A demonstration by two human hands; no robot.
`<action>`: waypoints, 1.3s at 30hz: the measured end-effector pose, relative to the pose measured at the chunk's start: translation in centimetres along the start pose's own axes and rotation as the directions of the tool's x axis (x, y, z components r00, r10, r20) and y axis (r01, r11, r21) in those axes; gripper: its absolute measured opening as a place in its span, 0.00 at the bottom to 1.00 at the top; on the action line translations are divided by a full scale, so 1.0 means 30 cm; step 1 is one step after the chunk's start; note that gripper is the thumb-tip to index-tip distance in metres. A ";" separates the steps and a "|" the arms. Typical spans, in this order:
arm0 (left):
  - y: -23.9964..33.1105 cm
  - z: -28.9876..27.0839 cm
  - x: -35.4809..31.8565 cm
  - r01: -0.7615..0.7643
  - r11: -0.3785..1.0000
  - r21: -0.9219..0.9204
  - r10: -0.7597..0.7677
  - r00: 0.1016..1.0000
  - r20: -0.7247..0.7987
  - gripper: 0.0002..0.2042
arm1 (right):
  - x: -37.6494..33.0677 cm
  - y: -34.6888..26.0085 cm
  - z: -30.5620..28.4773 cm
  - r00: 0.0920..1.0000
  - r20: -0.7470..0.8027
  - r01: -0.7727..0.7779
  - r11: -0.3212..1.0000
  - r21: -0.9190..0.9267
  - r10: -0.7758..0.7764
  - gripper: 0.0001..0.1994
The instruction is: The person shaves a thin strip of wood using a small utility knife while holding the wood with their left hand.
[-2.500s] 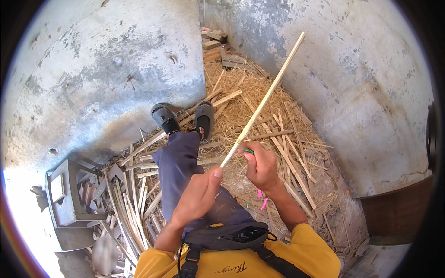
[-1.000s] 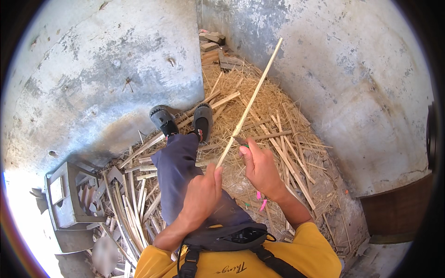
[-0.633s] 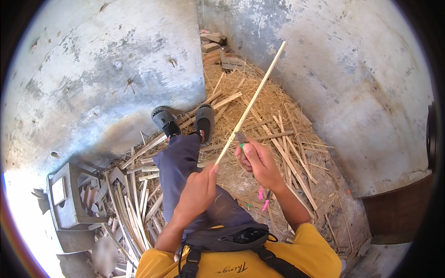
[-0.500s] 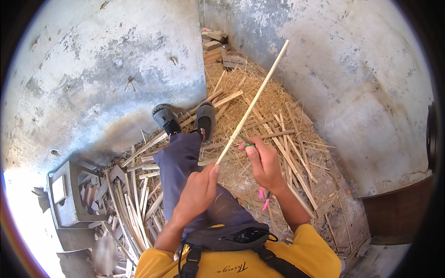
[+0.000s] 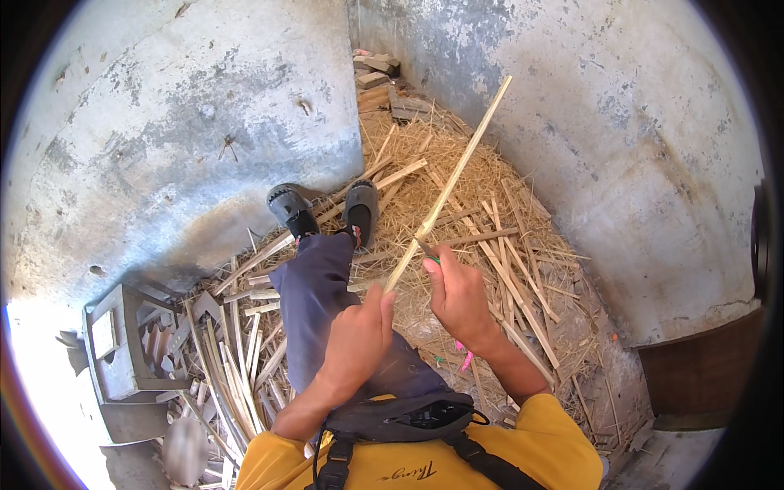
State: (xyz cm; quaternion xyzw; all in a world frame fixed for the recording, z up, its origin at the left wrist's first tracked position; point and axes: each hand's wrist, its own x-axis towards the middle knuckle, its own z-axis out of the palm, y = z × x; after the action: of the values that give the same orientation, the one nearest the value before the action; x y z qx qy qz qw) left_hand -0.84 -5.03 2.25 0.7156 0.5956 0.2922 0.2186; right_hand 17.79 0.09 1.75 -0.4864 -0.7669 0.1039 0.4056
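On the floor of a narrow gap between two rough concrete walls, a seated person is seen from above; legs in dark blue trousers (image 5: 314,294) are stretched forward, with black shoes (image 5: 327,211) resting near the left wall (image 5: 163,122); a yellow shirt (image 5: 523,449) and a black strap harness (image 5: 400,420) are seen at the lower edge.

A long pale bamboo stick (image 5: 457,175) is held up at a slant, its far end pointed toward the right wall (image 5: 621,122); its near end is gripped by the left hand (image 5: 359,335), fingers curled and thumb pressed against the stick.

The right hand (image 5: 459,296) is clenched around a small knife (image 5: 426,250); the blade is laid against the stick just above the left hand; a green bit of handle shows at the fingertips; a pink cord (image 5: 465,358) hangs below the wrist.

The floor is covered with straw-like shavings (image 5: 441,155) toward the far end; split bamboo strips (image 5: 510,278) lie scattered beside the right wall; a denser bundle of strips (image 5: 237,359) lies to the left of the legs; a grey concrete block (image 5: 118,343) with hollow openings sits by the left edge, scraps lodged inside it; broken bricks (image 5: 376,69) are piled in the far corner.
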 end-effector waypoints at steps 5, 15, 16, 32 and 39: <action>-0.009 0.008 0.005 -0.029 0.996 0.080 0.032 0.999 -0.035 0.12 | 0.030 -0.016 -0.011 0.989 0.090 -0.144 0.927 0.345 0.120 0.14; -0.018 0.020 0.011 -0.087 0.993 0.082 0.090 0.995 -0.033 0.13 | 0.028 0.008 -0.044 0.949 0.272 -0.282 0.809 0.515 0.158 0.15; -0.010 0.013 0.010 -0.089 0.993 0.083 0.093 0.995 -0.043 0.13 | 0.019 -0.003 -0.035 0.978 0.162 -0.192 0.874 0.445 0.132 0.15; -0.008 0.027 0.016 -0.033 0.973 0.228 0.051 0.996 -0.072 0.13 | 0.019 -0.016 -0.017 0.996 0.059 -0.057 0.991 -0.117 0.065 0.13; 0.006 0.005 0.021 0.059 0.976 0.210 -0.060 0.998 -0.004 0.13 | 0.057 -0.002 -0.014 0.960 0.222 -0.234 0.919 0.319 0.168 0.17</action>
State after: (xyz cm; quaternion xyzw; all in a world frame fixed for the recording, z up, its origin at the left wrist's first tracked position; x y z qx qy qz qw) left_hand -0.54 -4.45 2.36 0.7167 0.6441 0.2204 0.1511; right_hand 17.72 1.38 2.93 -0.4728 -0.7182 0.3227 0.3956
